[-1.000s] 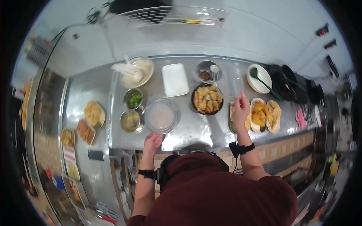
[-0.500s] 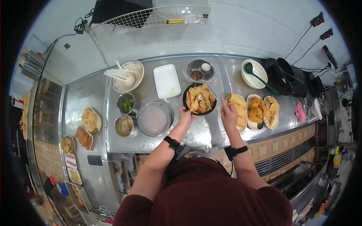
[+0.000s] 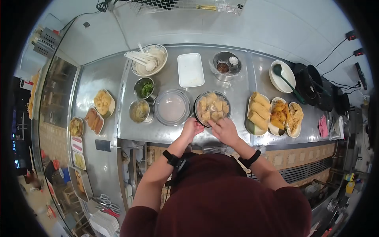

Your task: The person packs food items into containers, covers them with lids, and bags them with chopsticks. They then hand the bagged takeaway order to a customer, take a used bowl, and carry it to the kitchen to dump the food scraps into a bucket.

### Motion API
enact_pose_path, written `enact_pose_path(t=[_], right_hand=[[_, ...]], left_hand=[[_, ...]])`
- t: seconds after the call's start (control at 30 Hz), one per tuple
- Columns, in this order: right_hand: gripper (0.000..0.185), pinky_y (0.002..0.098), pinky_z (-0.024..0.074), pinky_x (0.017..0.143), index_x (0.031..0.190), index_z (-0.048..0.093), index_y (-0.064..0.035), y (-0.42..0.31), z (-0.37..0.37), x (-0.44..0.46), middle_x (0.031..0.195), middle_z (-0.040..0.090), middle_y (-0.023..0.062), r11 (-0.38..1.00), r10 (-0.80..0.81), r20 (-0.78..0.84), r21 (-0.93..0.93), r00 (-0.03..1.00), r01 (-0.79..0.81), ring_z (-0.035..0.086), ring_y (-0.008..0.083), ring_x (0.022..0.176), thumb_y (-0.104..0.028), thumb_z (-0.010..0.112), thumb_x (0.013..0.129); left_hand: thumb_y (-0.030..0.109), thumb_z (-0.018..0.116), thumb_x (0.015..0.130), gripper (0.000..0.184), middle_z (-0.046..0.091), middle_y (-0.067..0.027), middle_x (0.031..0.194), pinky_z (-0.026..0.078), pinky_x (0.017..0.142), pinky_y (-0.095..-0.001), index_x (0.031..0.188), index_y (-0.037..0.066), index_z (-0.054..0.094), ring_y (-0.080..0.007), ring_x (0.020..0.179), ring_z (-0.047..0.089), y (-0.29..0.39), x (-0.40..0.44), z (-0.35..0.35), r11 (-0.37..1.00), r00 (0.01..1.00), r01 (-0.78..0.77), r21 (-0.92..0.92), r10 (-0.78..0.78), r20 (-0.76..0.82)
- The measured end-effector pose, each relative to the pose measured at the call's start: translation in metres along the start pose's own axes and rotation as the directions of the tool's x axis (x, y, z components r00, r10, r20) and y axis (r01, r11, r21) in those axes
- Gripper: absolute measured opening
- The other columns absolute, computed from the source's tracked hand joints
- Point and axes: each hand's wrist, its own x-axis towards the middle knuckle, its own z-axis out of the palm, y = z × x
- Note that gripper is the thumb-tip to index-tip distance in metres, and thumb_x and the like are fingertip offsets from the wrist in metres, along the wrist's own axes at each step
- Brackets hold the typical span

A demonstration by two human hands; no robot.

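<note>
A black takeout bowl (image 3: 196,112) of fried food pieces stands on the steel counter in front of me, and a clear plastic lid (image 3: 213,103) appears to cover it. My left hand (image 3: 191,129) is closed on the bowl's near-left rim. Bent fingers of my right hand (image 3: 225,131) press on the lid's near edge; the thumb is partly hidden. Just left of the bowl sits a round stack of clear lids (image 3: 172,107). On the right, an oval dish (image 3: 248,118) holds fried rolls.
Behind are a white tray (image 3: 190,70), a bowl of white spoons (image 3: 136,69) and a metal pot with sauce (image 3: 237,75). Metal cups of chopped greens (image 3: 146,90) and paste (image 3: 139,111) stand left. Fried-food dishes (image 3: 278,115), a ladle bowl (image 3: 281,85) and black bowls (image 3: 312,85) are right.
The bowl has come down nearer my body and now appears covered by the clear lid. My right hand has moved left from beside the rolls to the bowl's near rim. The view has shifted.
</note>
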Motion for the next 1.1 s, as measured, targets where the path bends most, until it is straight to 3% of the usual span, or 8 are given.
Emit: enact_pose_path(t=[0.27,0.37,0.67,0.77,0.87,0.97,1.07,1.1], right_hand=[[0.025,0.0379,0.0411,0.065,0.099,0.061,-0.0076,0.079,0.002,0.032,0.077,0.053,0.0108,0.922,0.354,-0.319,-0.041,0.879,-0.386,0.05,0.029,0.069,-0.014,0.059,0.075],[0.021,0.0367,0.0428,0.063,0.095,0.063,-0.0065,0.1,0.018,0.041,0.074,0.054,0.0137,0.827,0.543,-0.074,0.22,0.837,-0.517,0.052,0.03,0.067,-0.014,0.058,0.077],[0.018,0.0347,0.0439,0.064,0.094,0.064,-0.0101,0.11,0.048,0.041,0.072,0.053,0.0141,0.784,0.578,-0.095,0.341,0.811,-0.519,0.054,0.0286,0.067,-0.009,0.055,0.078],[0.021,0.0334,0.0437,0.063,0.095,0.064,-0.0127,0.112,0.048,0.04,0.073,0.052,0.0131,0.776,0.581,-0.04,0.327,0.813,-0.539,0.053,0.0276,0.067,-0.006,0.054,0.078],[0.024,0.032,0.0434,0.064,0.097,0.064,-0.0143,0.116,0.044,0.038,0.073,0.051,0.0129,0.733,0.62,-0.007,0.361,0.784,-0.576,0.053,0.0274,0.068,-0.004,0.052,0.078],[0.024,0.0308,0.0433,0.065,0.097,0.064,-0.0133,0.119,0.042,0.039,0.074,0.052,0.0137,0.725,0.628,0.013,0.355,0.778,-0.591,0.053,0.0267,0.069,-0.003,0.052,0.078],[0.024,0.0314,0.0431,0.067,0.099,0.063,-0.0124,0.116,0.044,0.037,0.076,0.055,0.0148,0.761,0.585,-0.075,0.394,0.808,-0.515,0.054,0.0269,0.071,-0.006,0.051,0.079],[0.024,0.0335,0.043,0.068,0.1,0.062,-0.0115,0.122,0.049,0.031,0.079,0.058,0.0159,0.848,0.499,-0.127,0.274,0.857,-0.453,0.055,0.0276,0.073,-0.009,0.049,0.08]], left_hand=[[0.022,0.047,0.085,0.038,0.055,-0.01,0.081,0.05,0.057,-0.0316,0.113,-0.001,0.037,-0.0158,0.063,0.056,-0.002,0.007,0.004,0.808,0.922,-0.251,0.533,0.367,-0.122],[0.019,0.048,0.084,0.036,0.056,-0.0134,0.077,0.048,0.05,-0.033,0.111,-0.004,0.039,-0.0174,0.061,0.058,-0.003,0.018,0.001,0.782,0.908,-0.234,0.577,0.388,-0.158],[0.009,0.048,0.077,0.016,0.056,-0.0283,0.081,0.043,0.071,-0.0468,0.085,-0.005,0.044,-0.0427,0.08,0.054,0.008,0.019,0.021,0.319,0.839,-0.072,0.945,0.531,-0.116],[0.004,0.04,0.08,0.023,0.056,-0.0241,0.075,0.046,0.063,-0.0431,0.098,-0.009,0.042,-0.0343,0.072,0.059,0.007,0.019,0.026,0.059,0.797,-0.056,0.997,0.604,0.009],[0.009,0.041,0.081,0.043,0.053,-0.0294,0.094,0.045,0.071,-0.0453,0.117,-0.011,0.032,-0.0403,0.081,0.055,0.007,0.017,0.038,0.129,0.82,-0.056,0.99,0.572,-0.028],[0.007,0.041,0.079,0.054,0.048,-0.0281,0.105,0.044,0.074,-0.0436,0.127,-0.008,0.022,-0.0378,0.09,0.053,0.013,0.002,0.043,-0.146,0.855,-0.077,0.986,0.499,0.141],[0.004,0.041,0.076,0.053,0.042,-0.0247,0.115,0.04,0.084,-0.0422,0.127,-0.004,0.027,-0.0373,0.099,0.047,0.002,0.014,0.032,-0.396,0.567,-0.205,0.895,0.697,0.439],[0.004,0.042,0.075,0.054,0.036,-0.0215,0.123,0.031,0.095,-0.0418,0.128,-0.001,0.029,-0.0377,0.111,0.038,0.004,0.034,0.024,-0.402,0.622,-0.335,0.852,0.585,0.521]])
